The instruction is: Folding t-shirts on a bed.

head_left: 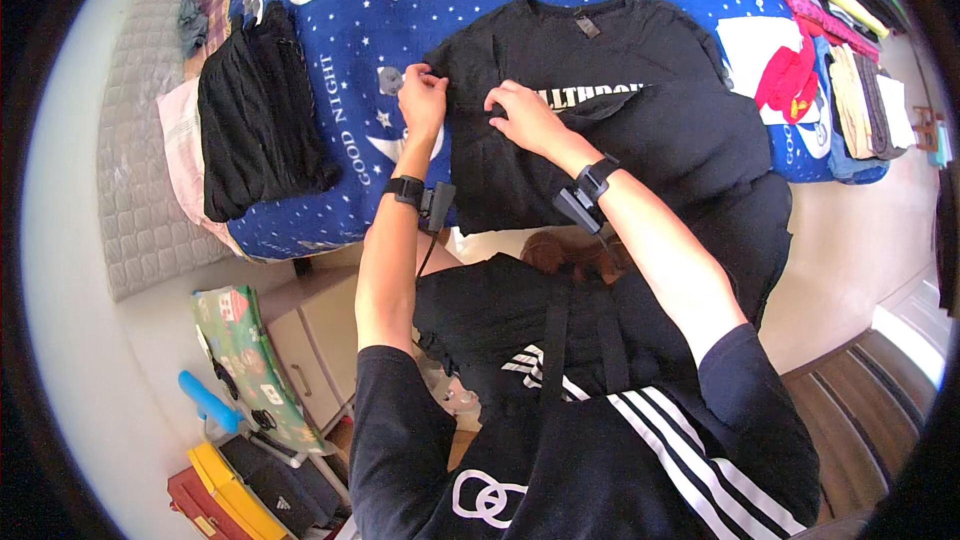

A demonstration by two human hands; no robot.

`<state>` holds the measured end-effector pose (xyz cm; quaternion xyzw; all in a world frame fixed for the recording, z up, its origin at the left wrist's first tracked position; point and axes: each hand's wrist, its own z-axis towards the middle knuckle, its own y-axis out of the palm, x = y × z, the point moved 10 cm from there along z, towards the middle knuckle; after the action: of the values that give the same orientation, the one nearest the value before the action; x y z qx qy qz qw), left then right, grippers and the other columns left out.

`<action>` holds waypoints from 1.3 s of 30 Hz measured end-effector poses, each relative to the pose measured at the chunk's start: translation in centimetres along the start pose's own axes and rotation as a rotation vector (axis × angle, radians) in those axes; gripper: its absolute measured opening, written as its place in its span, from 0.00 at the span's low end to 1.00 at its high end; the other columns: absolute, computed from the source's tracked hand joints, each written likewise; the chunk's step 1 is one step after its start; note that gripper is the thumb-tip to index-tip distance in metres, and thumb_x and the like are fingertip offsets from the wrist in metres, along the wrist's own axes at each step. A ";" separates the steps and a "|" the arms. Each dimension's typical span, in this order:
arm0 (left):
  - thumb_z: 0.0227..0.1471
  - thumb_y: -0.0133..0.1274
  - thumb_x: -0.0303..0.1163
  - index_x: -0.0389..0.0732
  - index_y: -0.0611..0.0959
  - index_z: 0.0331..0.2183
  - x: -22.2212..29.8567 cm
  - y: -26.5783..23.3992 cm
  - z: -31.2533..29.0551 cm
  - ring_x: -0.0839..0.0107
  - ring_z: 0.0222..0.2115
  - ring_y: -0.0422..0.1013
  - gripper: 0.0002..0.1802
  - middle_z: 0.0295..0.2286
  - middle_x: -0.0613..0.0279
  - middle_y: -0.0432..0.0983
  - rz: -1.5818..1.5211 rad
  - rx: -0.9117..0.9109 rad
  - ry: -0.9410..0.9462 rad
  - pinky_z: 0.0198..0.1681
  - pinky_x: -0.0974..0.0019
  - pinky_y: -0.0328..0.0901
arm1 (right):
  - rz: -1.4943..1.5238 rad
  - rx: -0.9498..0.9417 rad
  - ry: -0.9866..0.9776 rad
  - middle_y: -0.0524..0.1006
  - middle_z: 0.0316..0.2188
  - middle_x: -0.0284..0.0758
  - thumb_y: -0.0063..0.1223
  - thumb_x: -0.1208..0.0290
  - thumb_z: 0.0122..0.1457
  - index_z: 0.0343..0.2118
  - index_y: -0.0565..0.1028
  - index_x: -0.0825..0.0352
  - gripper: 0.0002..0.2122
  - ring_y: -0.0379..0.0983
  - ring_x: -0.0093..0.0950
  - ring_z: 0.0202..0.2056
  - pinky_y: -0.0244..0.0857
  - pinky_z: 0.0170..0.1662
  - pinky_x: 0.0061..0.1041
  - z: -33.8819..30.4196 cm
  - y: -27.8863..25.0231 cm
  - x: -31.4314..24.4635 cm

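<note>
A black T-shirt with pale print across its chest lies spread on the blue patterned bedcover, its neck opening at the far side. My left hand is closed in a pinch at the left sleeve edge. Just to its right, my right hand has thumb and fingers drawn together on the shirt's fabric, left of the print. The lower part of the shirt is rumpled and drops over the bed's near edge. Both wrists wear black bands with small grey devices.
Folded black garments lie at the bed's left. White and red clothes and a folded stack sit at the right. A green patterned folding board leans at the lower left, above yellow and dark boxes.
</note>
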<state>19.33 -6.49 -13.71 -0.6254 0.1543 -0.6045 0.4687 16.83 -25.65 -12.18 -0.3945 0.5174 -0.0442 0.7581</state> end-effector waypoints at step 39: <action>0.58 0.41 0.51 0.37 0.54 0.61 9.5 8.2 -4.8 0.55 0.63 0.41 0.38 0.62 0.51 0.44 0.241 -0.292 0.561 0.63 0.48 0.38 | -0.404 0.309 0.411 0.73 0.45 0.46 0.57 0.61 0.53 0.49 0.69 0.66 0.22 0.69 0.42 0.48 0.60 0.52 0.37 -17.3 -27.0 15.2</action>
<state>20.23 -19.82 -15.08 -0.4723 0.4350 -0.6649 0.3817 18.89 -60.91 -8.87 -0.3522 0.5581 -0.3505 0.6646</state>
